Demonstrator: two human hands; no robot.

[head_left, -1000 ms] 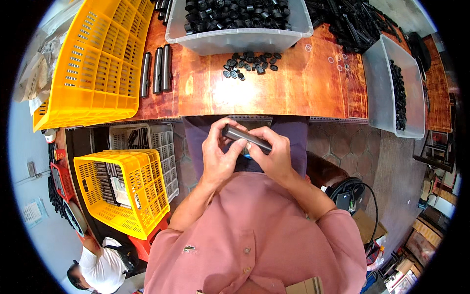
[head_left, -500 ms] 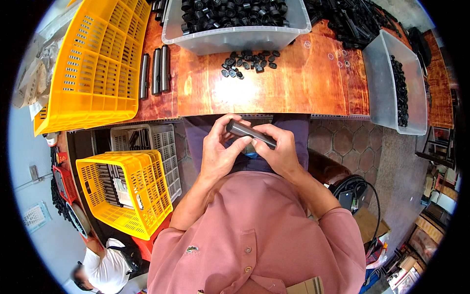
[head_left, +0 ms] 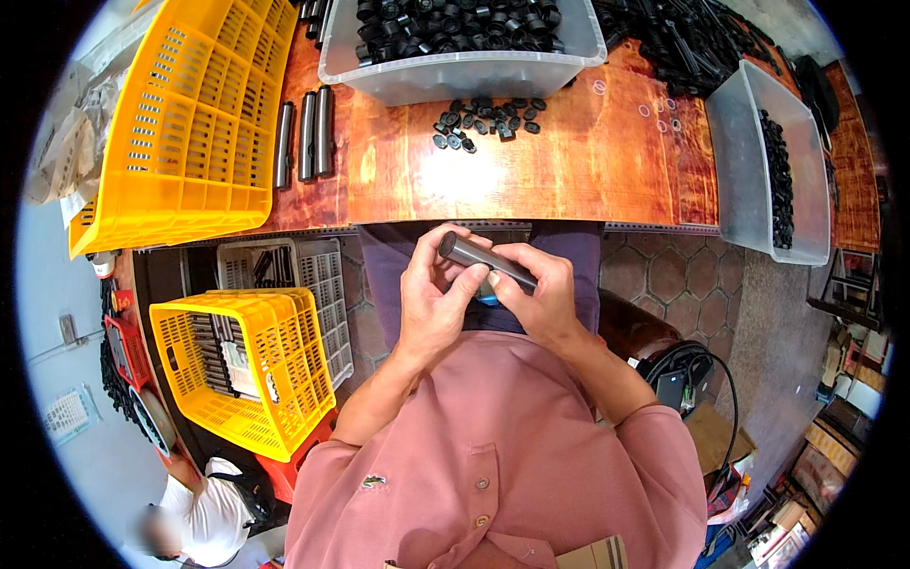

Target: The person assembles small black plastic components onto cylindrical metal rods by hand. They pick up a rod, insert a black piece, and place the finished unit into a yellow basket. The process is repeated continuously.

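1 dark tube (head_left: pixel 488 263), held at both ends

The left hand (head_left: pixel 429 297) is curled around its upper-left end, the right hand (head_left: pixel 546 292) around its lower-right; it slants over dark trousers (head_left: pixel 382 275), near the wooden table (head_left: pixel 578 180) bearing 3 similar tubes (head_left: pixel 307 136).

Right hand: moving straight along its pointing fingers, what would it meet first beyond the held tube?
Probably the left hand, holding the other end of the dark tube; exact depth is unclear.

Free tabletop (head_left: pixel 384 156) between 3 tubes (head_left: pixel 307 137) and black pieces (head_left: pixel 481 126)
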